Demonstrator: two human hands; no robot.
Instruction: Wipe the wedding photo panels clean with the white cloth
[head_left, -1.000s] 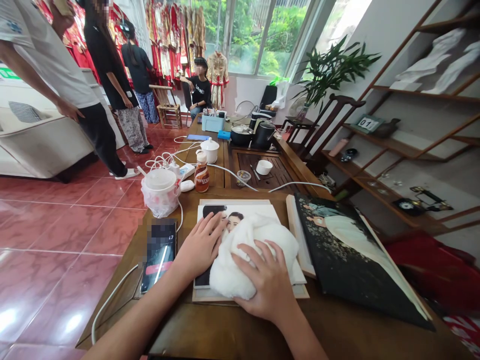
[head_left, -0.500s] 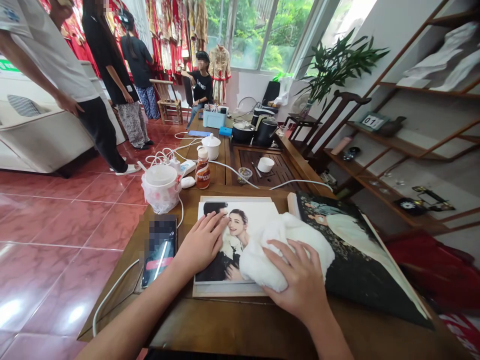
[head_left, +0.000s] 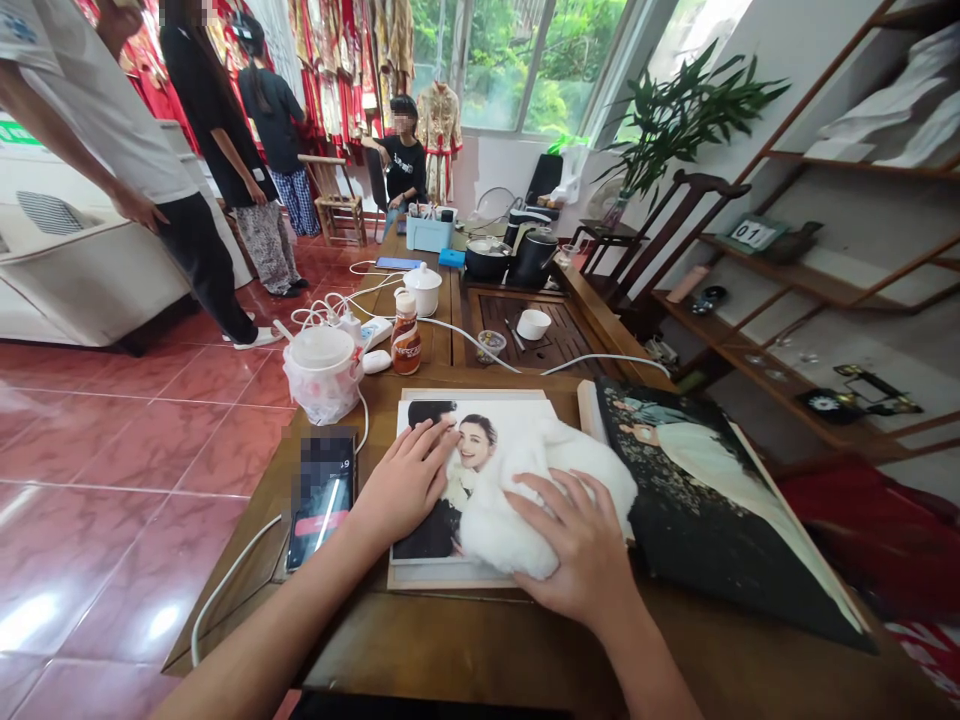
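My left hand (head_left: 409, 478) lies flat on the left part of a photo panel (head_left: 517, 425), fingers stretched out and holding nothing. The panel shows a couple in black and white and rests on a pale wooden frame or board (head_left: 420, 583). My right hand (head_left: 581, 545) presses a bunched white fluffy cloth (head_left: 510, 510) onto the panel, its fingers curved over the cloth. Underneath, the cloth hides the panel's right side. To the right lies a larger, dark framed photo (head_left: 720, 500) with a figure in a white dress.
Left of the panel lies a phone (head_left: 321, 510) with a cable. Behind stand a bagged white tub (head_left: 324, 375), a brown bottle (head_left: 405, 335), a lidded white cup (head_left: 421, 290) and a tea tray (head_left: 585, 335). Several people stand or sit beyond; shelves (head_left: 847, 290) rise at right.
My right hand and the white cloth have shifted left across the panel, covering more of the photo's lower middle. My left hand stays in place.
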